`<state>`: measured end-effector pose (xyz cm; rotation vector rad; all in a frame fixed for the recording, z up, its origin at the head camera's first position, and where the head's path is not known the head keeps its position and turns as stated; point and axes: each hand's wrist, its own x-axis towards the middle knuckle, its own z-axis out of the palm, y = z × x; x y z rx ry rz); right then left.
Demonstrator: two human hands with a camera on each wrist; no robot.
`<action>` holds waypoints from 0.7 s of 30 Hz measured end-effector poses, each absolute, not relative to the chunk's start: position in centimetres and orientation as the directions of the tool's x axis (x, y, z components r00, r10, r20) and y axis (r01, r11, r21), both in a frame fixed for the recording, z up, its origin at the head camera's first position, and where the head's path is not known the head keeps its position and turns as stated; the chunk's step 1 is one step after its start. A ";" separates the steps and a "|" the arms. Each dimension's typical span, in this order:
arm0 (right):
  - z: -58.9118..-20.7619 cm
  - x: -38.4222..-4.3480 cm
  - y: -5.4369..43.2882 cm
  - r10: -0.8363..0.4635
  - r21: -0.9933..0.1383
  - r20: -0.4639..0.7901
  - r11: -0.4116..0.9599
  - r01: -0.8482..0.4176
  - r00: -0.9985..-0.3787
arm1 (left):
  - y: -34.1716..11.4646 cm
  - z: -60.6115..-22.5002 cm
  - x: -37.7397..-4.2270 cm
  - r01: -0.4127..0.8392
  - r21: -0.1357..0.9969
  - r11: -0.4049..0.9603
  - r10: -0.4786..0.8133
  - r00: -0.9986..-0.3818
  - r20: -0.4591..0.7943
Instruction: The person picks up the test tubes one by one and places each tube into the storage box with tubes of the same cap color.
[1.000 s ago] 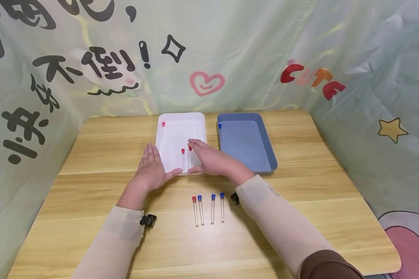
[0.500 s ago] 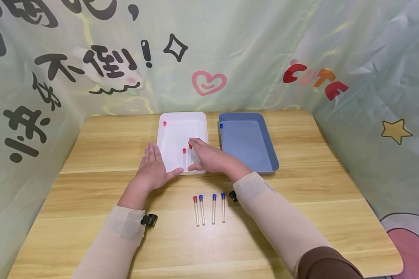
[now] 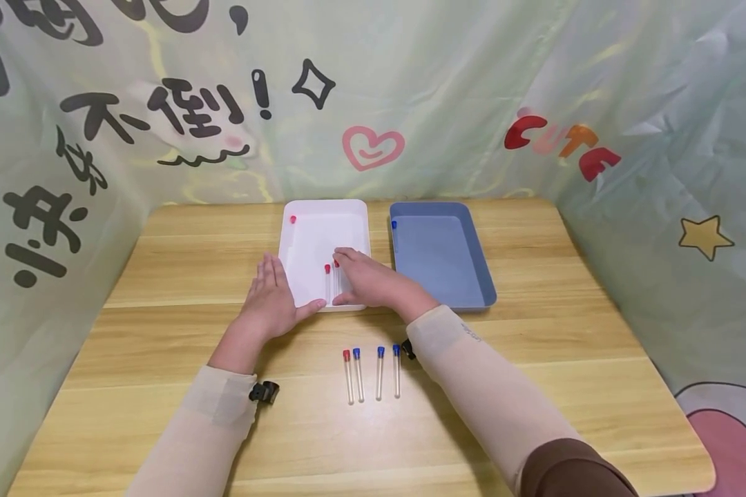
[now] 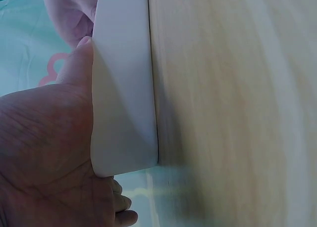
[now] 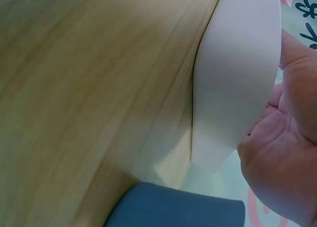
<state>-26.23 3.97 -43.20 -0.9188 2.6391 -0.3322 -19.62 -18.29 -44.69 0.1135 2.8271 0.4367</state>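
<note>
My left hand (image 3: 267,304) rests against the near left corner of the white tray (image 3: 313,238), fingers straight along the side and thumb at the near rim. In the left wrist view that thumb (image 4: 77,71) lies over the edge of the tray wall. Inside the tray, near its front, my right hand (image 3: 376,284) holds a red-capped test tube (image 3: 336,264) between fingers by the cap and thumb near the bottom end. Parallel to it on the left lies another red-capped tube (image 3: 327,279). A third red cap (image 3: 293,219) shows in the far left corner.
A blue-grey tray (image 3: 441,255) stands to the right, with a blue-capped tube (image 3: 394,226) along its left wall. On the wooden table (image 3: 193,276) in front lie one red-capped tube (image 3: 349,376) and three blue-capped tubes (image 3: 380,373). Printed fabric surrounds the back and sides.
My right hand has shifted slightly left with the test tube, narrowing the gap to the neighbouring red-capped tube. My left hand stays at the tray corner.
</note>
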 end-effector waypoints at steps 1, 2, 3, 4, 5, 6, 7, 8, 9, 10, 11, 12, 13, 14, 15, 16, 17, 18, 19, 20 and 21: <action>-43.2 -26.2 3.9 -0.635 -0.313 -0.227 0.765 -0.562 -0.738 | -18.3 -44.7 -19.6 0.036 0.305 0.952 0.119 -0.959 -0.259; -43.3 -26.3 3.8 -0.636 -0.306 -0.227 0.765 -0.566 -0.737 | -18.3 -44.7 -19.6 0.037 0.304 0.952 0.120 -0.959 -0.258; -43.3 -26.3 3.8 -0.637 -0.299 -0.228 0.766 -0.570 -0.736 | -18.3 -44.7 -19.6 0.038 0.303 0.952 0.120 -0.959 -0.257; -43.3 -26.3 3.8 -0.637 -0.293 -0.229 0.766 -0.572 -0.736 | -18.3 -44.7 -19.6 0.039 0.303 0.952 0.121 -0.959 -0.257; -43.3 -26.3 3.7 -0.637 -0.287 -0.231 0.767 -0.574 -0.735 | -18.3 -44.7 -19.6 0.040 0.303 0.952 0.122 -0.959 -0.256; -43.4 -26.3 3.7 -0.637 -0.281 -0.232 0.767 -0.576 -0.735 | -18.3 -44.7 -19.6 0.040 0.304 0.952 0.122 -0.959 -0.256; -43.4 -26.3 3.7 -0.637 -0.275 -0.232 0.768 -0.578 -0.735 | -18.3 -44.7 -19.6 0.040 0.305 0.952 0.122 -0.959 -0.257; -43.4 -26.3 3.6 -0.637 -0.271 -0.233 0.769 -0.580 -0.735 | -18.3 -44.7 -19.6 0.040 0.305 0.952 0.123 -0.958 -0.258; -43.4 -26.3 3.6 -0.636 -0.267 -0.233 0.769 -0.581 -0.735 | -18.3 -44.7 -19.6 0.039 0.305 0.951 0.122 -0.958 -0.258; -43.4 -26.3 3.6 -0.636 -0.263 -0.234 0.770 -0.582 -0.736 | -18.3 -44.7 -19.6 0.039 0.305 0.951 0.122 -0.958 -0.259; -43.4 -26.3 3.6 -0.635 -0.259 -0.234 0.770 -0.583 -0.736 | -18.3 -44.7 -19.6 0.038 0.306 0.951 0.121 -0.958 -0.259; -43.4 -26.3 3.5 -0.634 -0.256 -0.236 0.772 -0.583 -0.736 | -18.3 -44.6 -19.6 0.037 0.306 0.951 0.122 -0.958 -0.260; -43.4 -26.3 3.5 -0.633 -0.253 -0.238 0.773 -0.582 -0.737 | -18.3 -44.6 -19.6 0.037 0.306 0.951 0.121 -0.958 -0.262; -43.4 -26.3 3.5 -0.632 -0.248 -0.239 0.774 -0.583 -0.737 | -18.3 -44.6 -19.6 0.037 0.306 0.951 0.121 -0.957 -0.262; -43.5 -26.3 3.4 -0.632 -0.244 -0.240 0.774 -0.584 -0.737 | -18.3 -44.5 -19.5 0.036 0.307 0.951 0.121 -0.957 -0.262; -43.5 -26.4 3.4 -0.633 -0.237 -0.241 0.773 -0.588 -0.736 | -18.3 -44.5 -19.5 0.035 0.308 0.951 0.120 -0.957 -0.263; -43.6 -26.4 3.4 -0.633 -0.232 -0.242 0.773 -0.590 -0.735 | -18.3 -44.5 -19.5 0.033 0.309 0.951 0.119 -0.957 -0.264; -43.7 -26.4 3.4 -0.633 -0.226 -0.245 0.774 -0.592 -0.734 | -18.3 -44.5 -19.5 0.032 0.308 0.951 0.118 -0.957 -0.265; -43.8 -26.5 3.3 -0.633 -0.222 -0.247 0.774 -0.593 -0.734 | -18.3 -44.5 -19.5 0.032 0.308 0.951 0.118 -0.957 -0.265; -43.8 -26.5 3.3 -0.632 -0.217 -0.249 0.775 -0.594 -0.733 | -18.3 -44.5 -19.5 0.031 0.309 0.950 0.117 -0.957 -0.266; -43.8 -26.5 3.3 -0.631 -0.213 -0.254 0.776 -0.594 -0.733 | -18.3 -44.5 -19.5 0.030 0.309 0.950 0.117 -0.957 -0.266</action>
